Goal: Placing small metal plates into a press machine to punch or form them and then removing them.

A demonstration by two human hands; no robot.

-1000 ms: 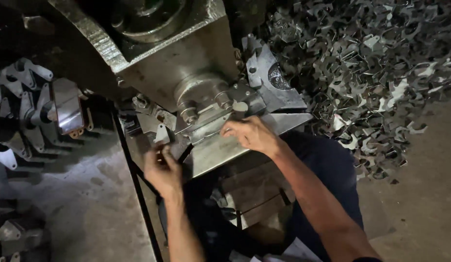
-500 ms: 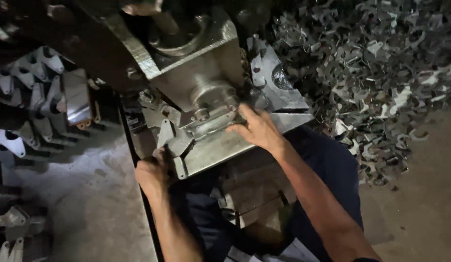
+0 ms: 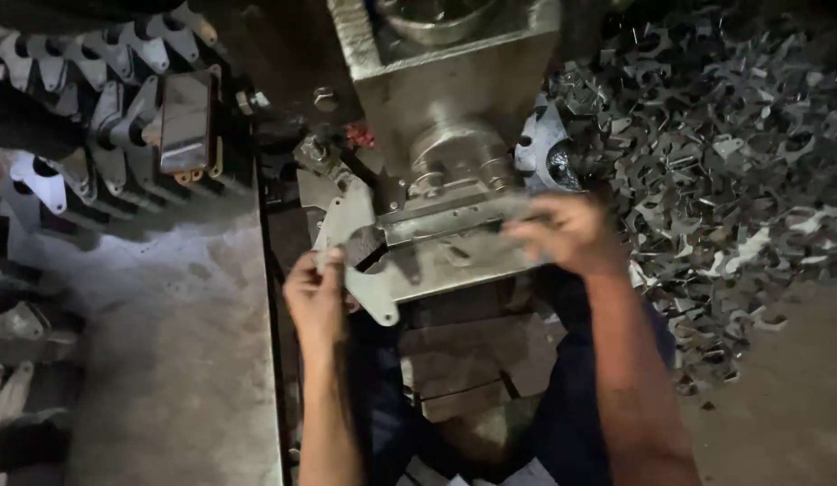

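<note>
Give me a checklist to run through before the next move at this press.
1. Left hand grips the flat bracket: ok.
2. Right hand rests at the die bed, under the ram block: not ok.
3. Bracket seated flat on the bed: cannot tell.
4. Stacked brackets on the left, apart from both hands: ok.
5. Scrap pile on the right, close to the right forearm: not ok.

No package, label, sign or lit screen is visible. The one screen-like thing is a dark, flat, rounded-corner rectangle, seemingly a phone (image 3: 186, 124) with an orange-brown edge. It lies tilted on the stacked metal brackets (image 3: 94, 99), left of the grey press block (image 3: 454, 81).
</note>
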